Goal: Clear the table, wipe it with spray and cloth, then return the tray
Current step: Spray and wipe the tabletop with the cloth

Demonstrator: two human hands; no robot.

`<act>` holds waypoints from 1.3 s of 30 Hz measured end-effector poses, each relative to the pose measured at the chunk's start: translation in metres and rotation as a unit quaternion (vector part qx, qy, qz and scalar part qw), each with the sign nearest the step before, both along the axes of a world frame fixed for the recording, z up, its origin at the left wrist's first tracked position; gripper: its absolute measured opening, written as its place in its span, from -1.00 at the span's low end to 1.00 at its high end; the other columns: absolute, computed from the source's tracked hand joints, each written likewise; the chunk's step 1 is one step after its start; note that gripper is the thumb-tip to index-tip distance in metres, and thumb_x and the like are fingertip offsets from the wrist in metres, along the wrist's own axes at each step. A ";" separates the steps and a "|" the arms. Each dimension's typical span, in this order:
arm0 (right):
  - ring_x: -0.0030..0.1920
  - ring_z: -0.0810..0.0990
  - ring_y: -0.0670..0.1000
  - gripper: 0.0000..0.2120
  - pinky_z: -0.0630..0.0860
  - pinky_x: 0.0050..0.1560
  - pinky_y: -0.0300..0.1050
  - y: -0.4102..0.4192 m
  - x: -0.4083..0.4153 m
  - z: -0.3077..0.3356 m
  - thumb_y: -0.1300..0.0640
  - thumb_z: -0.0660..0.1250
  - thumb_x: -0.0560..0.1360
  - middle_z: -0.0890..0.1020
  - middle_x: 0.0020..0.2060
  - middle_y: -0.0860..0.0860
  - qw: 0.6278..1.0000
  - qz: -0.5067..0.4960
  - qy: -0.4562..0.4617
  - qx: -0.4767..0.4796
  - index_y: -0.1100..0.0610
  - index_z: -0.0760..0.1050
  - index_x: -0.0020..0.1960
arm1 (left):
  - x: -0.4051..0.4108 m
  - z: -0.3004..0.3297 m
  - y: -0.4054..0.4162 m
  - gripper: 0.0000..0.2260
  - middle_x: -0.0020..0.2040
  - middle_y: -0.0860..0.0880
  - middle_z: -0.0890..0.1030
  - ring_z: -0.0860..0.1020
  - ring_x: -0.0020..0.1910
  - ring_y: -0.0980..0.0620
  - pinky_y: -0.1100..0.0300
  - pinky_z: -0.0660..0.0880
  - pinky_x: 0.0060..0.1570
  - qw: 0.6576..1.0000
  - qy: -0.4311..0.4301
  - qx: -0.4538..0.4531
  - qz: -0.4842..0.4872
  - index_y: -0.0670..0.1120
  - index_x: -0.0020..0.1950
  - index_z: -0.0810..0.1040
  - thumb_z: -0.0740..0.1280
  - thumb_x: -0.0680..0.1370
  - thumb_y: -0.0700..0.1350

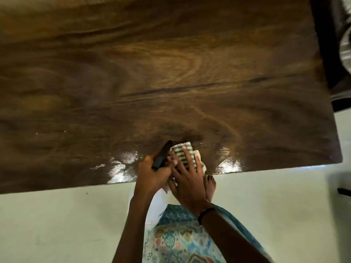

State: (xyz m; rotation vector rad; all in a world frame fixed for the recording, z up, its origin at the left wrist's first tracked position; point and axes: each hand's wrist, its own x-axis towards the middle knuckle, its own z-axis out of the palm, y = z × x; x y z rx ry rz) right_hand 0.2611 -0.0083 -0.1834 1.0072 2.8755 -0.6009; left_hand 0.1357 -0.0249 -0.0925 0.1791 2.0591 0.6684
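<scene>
The table [171, 73] was a dark wood-grain top, wet and glossy along its near edge. The cloth [183, 151], checked and bunched, lay on the table just inside that near edge. The right hand [187, 179] was spread flat, fingers extended, pressing down on the cloth. The left hand [152, 173] was closed around the spray bottle [157, 207], held just beside the cloth at the table's near edge; its black nozzle [162, 154] pointed over the table, and its white body hung below the edge. A black band [206, 212] circled the right wrist. No tray was visible. Metal vessels [344, 44], blurred, stood beyond the table's right end.
</scene>
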 end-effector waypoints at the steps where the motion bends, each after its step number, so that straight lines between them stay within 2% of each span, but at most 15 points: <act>1: 0.52 0.13 0.17 -0.51 0.09 0.43 0.28 0.001 -0.014 -0.001 -0.07 0.13 0.52 0.30 0.49 -0.04 1.000 -0.008 0.011 -0.005 -0.08 0.26 0.44 | -0.010 -0.002 -0.002 -0.95 -0.28 -0.13 0.64 0.63 -0.30 -0.03 0.07 0.63 -0.22 1.000 0.003 -0.002 0.003 -0.06 -0.17 0.61 0.44 0.45 -0.11; 4: 0.53 0.12 0.18 -0.58 0.02 0.46 0.28 0.019 -0.052 -0.010 -0.10 0.17 0.56 0.26 0.51 -0.06 0.998 -0.053 0.013 -0.024 -0.12 0.34 0.42 | -0.043 -0.004 -0.004 -0.88 -0.38 -0.06 0.58 0.55 -0.34 -0.08 0.03 0.54 -0.20 1.000 0.001 -0.004 0.007 -0.05 -0.24 0.58 0.46 0.42 -0.05; 7: 0.52 0.09 0.19 -0.46 -0.01 0.46 0.24 0.055 -0.098 -0.013 -0.10 0.27 0.50 0.26 0.51 -0.05 0.996 -0.085 -0.010 0.001 -0.14 0.29 0.46 | -0.082 -0.002 0.006 -0.87 -0.43 0.00 0.53 0.50 -0.35 -0.06 0.06 0.46 -0.23 1.000 -0.003 0.011 -0.002 -0.02 -0.28 0.58 0.47 0.42 -0.03; 9: 0.53 0.07 0.18 -0.45 0.03 0.46 0.25 0.082 -0.128 -0.013 -0.10 0.18 0.50 0.24 0.51 -0.04 0.995 -0.094 -0.020 0.023 -0.13 0.26 0.48 | -0.107 0.001 0.019 -0.87 -0.39 0.00 0.55 0.52 -0.33 -0.04 0.09 0.46 -0.20 1.000 -0.007 0.017 0.001 0.00 -0.29 0.58 0.47 0.42 -0.04; 12: 0.53 0.07 0.19 -0.46 0.07 0.46 0.27 0.124 -0.174 -0.017 -0.13 0.10 0.52 0.24 0.52 -0.04 0.992 -0.112 -0.036 0.048 -0.11 0.24 0.50 | -0.152 0.003 0.044 -0.89 -0.29 -0.03 0.58 0.55 -0.26 -0.03 0.15 0.48 -0.17 0.999 -0.017 0.032 0.006 -0.02 -0.20 0.60 0.49 0.40 -0.03; 17: 0.52 0.09 0.21 -0.46 0.08 0.45 0.28 0.196 -0.249 -0.019 -0.15 0.06 0.53 0.25 0.51 -0.04 0.984 -0.163 -0.037 0.068 -0.10 0.24 0.50 | -0.222 0.007 0.083 -0.81 -0.19 -0.03 0.54 0.55 -0.16 -0.04 0.09 0.50 -0.04 0.998 -0.047 0.049 0.017 0.04 -0.17 0.45 0.47 0.42 -0.04; 19: 0.54 0.02 0.19 -0.46 0.04 0.47 0.27 0.222 -0.273 -0.019 -0.15 0.07 0.55 0.18 0.54 -0.05 0.981 -0.176 -0.045 0.070 -0.12 0.17 0.52 | -0.248 0.005 0.093 -0.81 -0.18 -0.04 0.54 0.52 -0.20 -0.01 0.10 0.49 -0.09 0.997 -0.044 0.062 0.018 0.01 -0.10 0.49 0.48 0.41 -0.03; 22: 0.56 -0.09 0.16 -0.47 -0.06 0.49 0.25 0.254 -0.318 -0.019 -0.14 0.05 0.59 0.07 0.56 -0.10 0.972 -0.211 -0.069 0.072 -0.16 0.06 0.54 | -0.283 0.001 0.098 -0.73 -0.25 -0.01 0.53 0.49 -0.32 0.07 0.20 0.45 -0.26 0.996 -0.025 0.079 0.020 -0.06 0.05 0.54 0.47 0.42 -0.01; 25: 0.56 -0.12 0.15 -0.48 -0.12 0.49 0.25 0.268 -0.374 -0.016 -0.15 0.01 0.60 0.04 0.56 -0.12 0.970 -0.227 -0.064 0.065 -0.16 0.04 0.54 | -0.308 -0.001 0.094 -0.74 -0.30 0.02 0.50 0.47 -0.37 0.13 0.27 0.39 -0.38 0.996 -0.020 0.086 0.009 -0.06 0.06 0.54 0.45 0.45 -0.01; 28: 0.56 -0.11 0.16 -0.48 -0.11 0.50 0.23 0.257 -0.430 -0.014 -0.16 0.00 0.60 0.03 0.56 -0.11 0.984 -0.157 -0.063 0.059 -0.16 0.05 0.54 | -0.324 -0.005 0.077 -0.75 -0.29 -0.01 0.52 0.49 -0.35 0.07 0.23 0.39 -0.34 0.996 0.003 0.085 0.014 -0.08 0.03 0.56 0.46 0.43 -0.01; 32: 0.54 0.01 0.16 -0.50 -0.06 0.48 0.21 0.199 -0.466 -0.013 -0.13 0.05 0.58 0.14 0.55 -0.08 0.997 0.002 -0.034 0.073 -0.15 0.17 0.51 | -0.330 -0.009 0.053 -0.76 -0.35 -0.05 0.51 0.49 -0.39 0.01 0.20 0.40 -0.34 0.997 0.021 0.058 0.036 -0.11 -0.07 0.56 0.49 0.40 -0.01; 34: 0.54 0.05 0.17 -0.50 -0.07 0.49 0.23 0.169 -0.456 -0.015 -0.11 0.08 0.56 0.20 0.53 -0.07 0.992 0.097 -0.018 0.079 -0.15 0.21 0.50 | -0.327 -0.009 0.043 -0.78 -0.41 -0.04 0.48 0.46 -0.43 0.01 0.22 0.36 -0.38 0.997 0.020 0.046 0.056 -0.11 -0.13 0.53 0.49 0.40 -0.03; 36: 0.54 0.08 0.17 -0.49 -0.05 0.49 0.26 0.159 -0.427 -0.019 -0.10 0.12 0.56 0.22 0.52 -0.06 0.981 0.176 -0.016 0.081 -0.14 0.20 0.50 | -0.321 -0.006 0.037 -0.77 -0.45 -0.02 0.47 0.45 -0.47 0.03 0.23 0.34 -0.39 0.997 0.023 0.040 0.066 -0.14 -0.09 0.56 0.49 0.40 -0.03; 39: 0.52 0.12 0.17 -0.47 0.03 0.48 0.28 0.184 -0.372 -0.022 -0.10 0.12 0.54 0.26 0.51 -0.03 0.979 0.172 0.001 0.111 -0.13 0.19 0.50 | -0.312 -0.005 0.030 -0.76 -0.43 -0.03 0.49 0.46 -0.45 0.04 0.21 0.37 -0.36 0.997 0.013 0.032 0.062 -0.14 -0.03 0.58 0.48 0.41 -0.04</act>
